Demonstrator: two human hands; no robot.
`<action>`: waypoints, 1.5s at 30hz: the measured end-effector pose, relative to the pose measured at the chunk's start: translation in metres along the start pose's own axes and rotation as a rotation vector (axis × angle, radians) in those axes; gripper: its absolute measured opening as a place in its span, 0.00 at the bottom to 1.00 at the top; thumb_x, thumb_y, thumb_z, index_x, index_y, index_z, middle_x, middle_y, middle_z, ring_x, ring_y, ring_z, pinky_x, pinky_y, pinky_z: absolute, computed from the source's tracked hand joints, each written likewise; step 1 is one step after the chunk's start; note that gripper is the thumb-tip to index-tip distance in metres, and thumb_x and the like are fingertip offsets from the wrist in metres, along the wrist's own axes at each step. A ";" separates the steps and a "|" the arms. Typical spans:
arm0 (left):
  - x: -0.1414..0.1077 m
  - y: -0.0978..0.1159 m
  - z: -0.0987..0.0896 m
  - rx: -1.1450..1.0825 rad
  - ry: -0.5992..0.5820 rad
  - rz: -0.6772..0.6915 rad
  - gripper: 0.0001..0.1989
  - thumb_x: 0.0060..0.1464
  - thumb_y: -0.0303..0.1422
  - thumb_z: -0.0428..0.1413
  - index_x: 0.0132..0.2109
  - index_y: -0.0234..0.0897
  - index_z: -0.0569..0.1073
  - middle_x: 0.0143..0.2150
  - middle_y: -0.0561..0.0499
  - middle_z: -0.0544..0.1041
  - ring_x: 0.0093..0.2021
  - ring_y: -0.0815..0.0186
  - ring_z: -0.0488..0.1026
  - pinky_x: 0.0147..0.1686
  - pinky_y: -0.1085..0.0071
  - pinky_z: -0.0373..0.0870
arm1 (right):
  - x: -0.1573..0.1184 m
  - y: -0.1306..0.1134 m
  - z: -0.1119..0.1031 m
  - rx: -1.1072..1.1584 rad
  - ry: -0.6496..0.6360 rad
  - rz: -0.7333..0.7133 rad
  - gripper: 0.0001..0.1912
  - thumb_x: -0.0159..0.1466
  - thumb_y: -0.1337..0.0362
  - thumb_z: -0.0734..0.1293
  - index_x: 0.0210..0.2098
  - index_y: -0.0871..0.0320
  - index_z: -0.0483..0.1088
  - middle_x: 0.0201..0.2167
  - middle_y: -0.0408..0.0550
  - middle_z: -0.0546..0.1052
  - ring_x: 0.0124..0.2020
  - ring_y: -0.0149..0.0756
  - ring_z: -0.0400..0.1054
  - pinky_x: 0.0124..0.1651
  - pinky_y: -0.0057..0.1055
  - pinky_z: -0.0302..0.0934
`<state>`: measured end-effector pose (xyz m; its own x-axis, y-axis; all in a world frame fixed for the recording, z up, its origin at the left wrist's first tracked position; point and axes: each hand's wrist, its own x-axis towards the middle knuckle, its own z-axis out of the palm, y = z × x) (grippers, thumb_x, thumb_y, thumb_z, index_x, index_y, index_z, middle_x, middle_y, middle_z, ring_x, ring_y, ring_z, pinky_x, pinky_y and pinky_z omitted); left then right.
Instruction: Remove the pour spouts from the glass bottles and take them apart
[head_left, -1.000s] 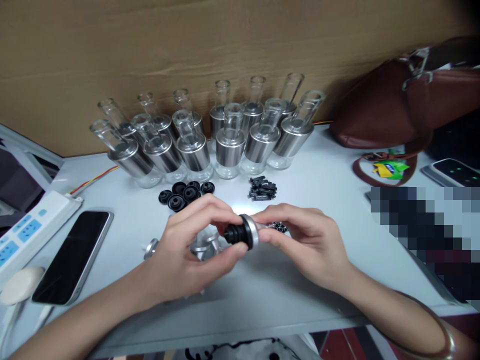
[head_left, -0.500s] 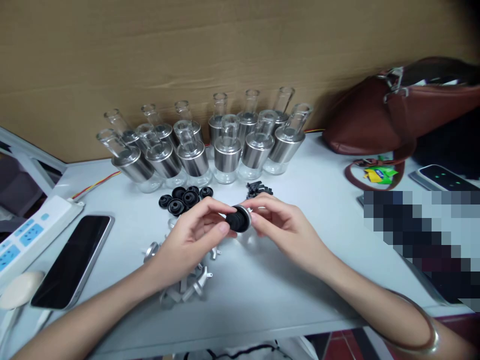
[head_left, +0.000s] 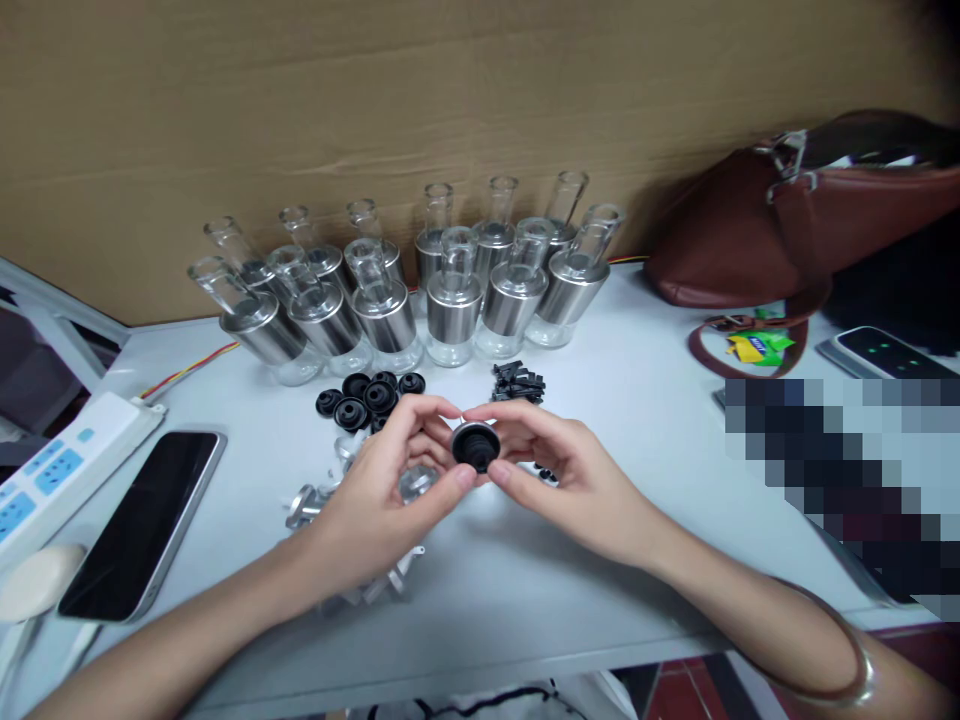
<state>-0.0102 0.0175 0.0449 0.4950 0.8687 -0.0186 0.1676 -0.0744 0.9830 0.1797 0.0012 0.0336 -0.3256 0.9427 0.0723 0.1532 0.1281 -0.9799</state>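
Observation:
Between my two hands is a bottle stopper (head_left: 475, 449), a black stepped rubber plug inside a silver metal rim, its rubber side turned toward me. My left hand (head_left: 401, 465) pinches its left edge with thumb and fingers. From the other side, my right hand (head_left: 566, 475) grips its right edge, thumb low and index finger on top. Black rubber stoppers (head_left: 375, 398) lie in a pile just beyond my left hand. Silver metal parts (head_left: 304, 505) are scattered under and around my left forearm, partly hidden. Small black pieces (head_left: 517, 383) lie beyond my right hand.
Two rows of glass bottles with metal sleeves (head_left: 454, 305) stand at the back before a cardboard wall (head_left: 420, 90). On the left are a phone (head_left: 142, 525) and a power strip (head_left: 56, 470). A brown bag (head_left: 750, 230) and green wrapper (head_left: 772, 348) are at right.
The stopper has turned so its rubber side faces me more directly. Both hands have shifted their fingers around its rim, with the right thumb now at the lower edge.

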 end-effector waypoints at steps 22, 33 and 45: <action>-0.005 -0.002 0.003 0.305 -0.048 -0.047 0.23 0.46 0.25 0.53 0.49 0.45 0.56 0.33 0.60 0.62 0.19 0.79 0.58 0.20 0.78 0.56 | -0.002 0.001 0.009 -0.138 -0.077 0.006 0.17 0.52 0.70 0.62 0.42 0.58 0.66 0.27 0.42 0.76 0.27 0.29 0.71 0.34 0.26 0.68; -0.008 -0.004 0.008 0.550 0.040 0.254 0.15 0.43 0.25 0.51 0.38 0.42 0.55 0.27 0.61 0.62 0.17 0.78 0.50 0.18 0.78 0.48 | -0.004 -0.001 0.010 -0.233 -0.013 -0.148 0.13 0.51 0.72 0.63 0.36 0.56 0.69 0.29 0.42 0.78 0.26 0.28 0.71 0.32 0.23 0.67; -0.007 -0.009 0.007 0.618 0.046 0.296 0.14 0.45 0.26 0.50 0.35 0.42 0.50 0.27 0.61 0.59 0.17 0.79 0.49 0.18 0.79 0.49 | -0.004 0.003 0.011 -0.193 -0.019 -0.134 0.14 0.51 0.73 0.64 0.38 0.57 0.68 0.31 0.42 0.79 0.29 0.28 0.74 0.35 0.24 0.70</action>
<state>-0.0093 0.0086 0.0352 0.5602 0.7879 0.2559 0.4933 -0.5654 0.6611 0.1710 -0.0061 0.0280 -0.3727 0.9074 0.1943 0.2825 0.3104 -0.9077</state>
